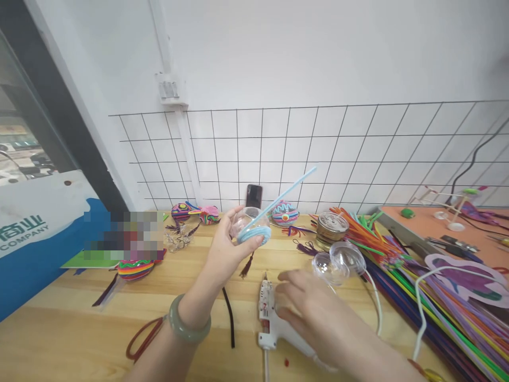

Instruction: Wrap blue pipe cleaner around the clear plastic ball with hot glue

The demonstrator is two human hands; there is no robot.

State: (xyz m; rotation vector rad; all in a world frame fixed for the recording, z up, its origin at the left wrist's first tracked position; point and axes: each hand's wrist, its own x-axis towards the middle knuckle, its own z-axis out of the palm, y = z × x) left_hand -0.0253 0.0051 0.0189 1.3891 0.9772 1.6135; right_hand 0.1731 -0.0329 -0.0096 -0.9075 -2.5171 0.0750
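Observation:
My left hand (230,244) is closed around a clear plastic ball (246,216) and lifts it above the table. A light blue pipe cleaner (256,234) is coiled on the ball's lower side under my thumb, and its long free end sticks up to the right. A dark tassel (246,266) shows just below the ball. My right hand (306,302) is over a white hot glue gun (267,307) lying on the table, with its fingers apart and slightly blurred beside the gun's body. Whether the fingertips touch the gun is hard to tell.
Bundled colourful pipe cleaners (413,297) cover the right side. Clear plastic half-shells (345,260) and a lidded jar (332,229) stand behind my right hand. Red-handled scissors (145,337) lie partly under my left arm. A phone (253,196) leans at the wall; decorated balls (135,268) lie left.

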